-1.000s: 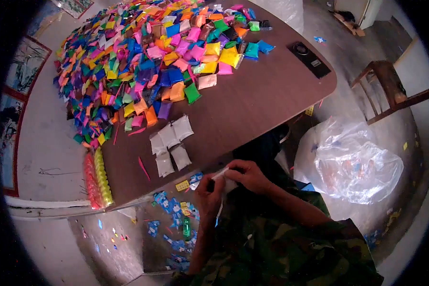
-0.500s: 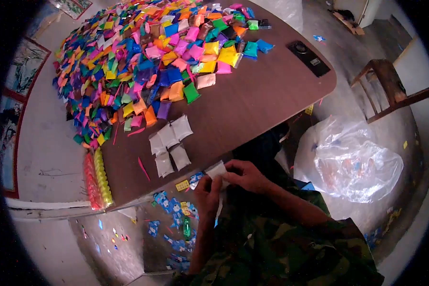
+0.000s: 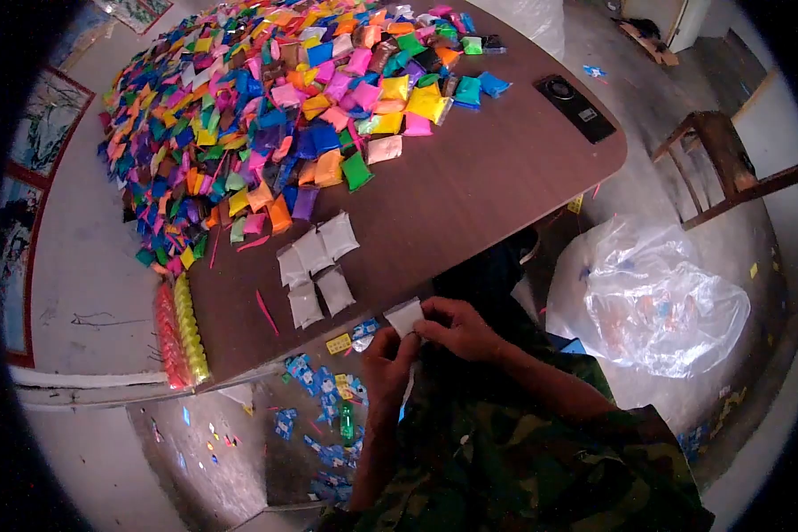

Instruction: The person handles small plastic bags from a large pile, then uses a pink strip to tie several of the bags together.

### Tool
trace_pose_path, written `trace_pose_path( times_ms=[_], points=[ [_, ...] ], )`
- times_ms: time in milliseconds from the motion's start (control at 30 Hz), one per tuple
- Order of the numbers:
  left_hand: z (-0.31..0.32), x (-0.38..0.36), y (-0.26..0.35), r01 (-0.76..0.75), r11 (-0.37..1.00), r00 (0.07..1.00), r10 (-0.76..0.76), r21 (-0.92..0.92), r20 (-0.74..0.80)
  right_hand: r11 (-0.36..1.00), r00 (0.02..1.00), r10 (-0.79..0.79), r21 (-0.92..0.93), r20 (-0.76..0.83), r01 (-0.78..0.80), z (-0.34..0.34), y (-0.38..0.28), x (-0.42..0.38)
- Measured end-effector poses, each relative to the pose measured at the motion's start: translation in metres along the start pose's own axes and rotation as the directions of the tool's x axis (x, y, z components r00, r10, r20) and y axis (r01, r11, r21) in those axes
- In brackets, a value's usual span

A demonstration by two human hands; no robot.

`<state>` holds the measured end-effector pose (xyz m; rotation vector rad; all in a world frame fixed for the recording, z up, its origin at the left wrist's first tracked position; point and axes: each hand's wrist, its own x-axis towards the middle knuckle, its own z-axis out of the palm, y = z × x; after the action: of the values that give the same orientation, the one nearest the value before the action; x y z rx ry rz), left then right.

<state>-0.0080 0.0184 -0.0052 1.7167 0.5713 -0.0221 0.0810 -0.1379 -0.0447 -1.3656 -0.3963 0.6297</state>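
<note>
Over my lap, just off the table's front edge, both hands grip a small white packet (image 3: 404,316). My left hand (image 3: 387,355) pinches its lower left corner, and my right hand (image 3: 457,329) has thumb and fingers closed on its right side. A white strip hangs down beneath my left hand. On the brown table (image 3: 470,195) close by lie several similar white packets (image 3: 310,252), grouped side by side. Behind them spreads a large heap of colourful packets (image 3: 266,115).
A black device (image 3: 574,108) lies at the table's right end. Red and yellow plastic strips (image 3: 183,332) stand at the left corner. A clear plastic bag (image 3: 661,306) sits on the floor at right, near a wooden chair (image 3: 714,164). Blue packets (image 3: 315,381) and a green bottle (image 3: 347,421) are below.
The white packet in my hands has come up slightly and shows more of its face. My hands have shifted only a little; the things on the table stay where they were.
</note>
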Motion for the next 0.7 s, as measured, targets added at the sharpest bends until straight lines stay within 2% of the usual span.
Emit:
trace_pose_path(
  times_ms=[200,333,533,633,700],
  points=[
    [0.007,-0.003,0.014,0.05,0.989,0.997,-0.057,-0.137,-0.049,0.999,0.999,0.029,0.036,-0.034,-0.028,-0.002,-0.012,-0.001],
    [0.005,-0.001,0.005,0.031,0.988,0.998,-0.039,-0.153,-0.05,0.999,0.998,0.051,0.011,-0.021,-0.051,-0.004,-0.008,0.001],
    [0.005,0.0,-0.003,-0.002,0.992,0.999,-0.003,-0.124,-0.039,0.994,0.996,0.086,0.073,-0.039,-0.083,-0.002,-0.008,-0.001],
    [0.005,0.001,-0.003,-0.008,0.99,0.999,0.001,-0.14,-0.05,0.999,0.998,-0.022,0.038,-0.061,0.024,0.001,-0.001,-0.002],
    [0.007,-0.001,0.003,-0.012,0.986,0.999,0.005,-0.168,-0.037,0.999,1.0,-0.009,0.033,-0.03,0.01,0.001,0.008,0.0]
  ],
)
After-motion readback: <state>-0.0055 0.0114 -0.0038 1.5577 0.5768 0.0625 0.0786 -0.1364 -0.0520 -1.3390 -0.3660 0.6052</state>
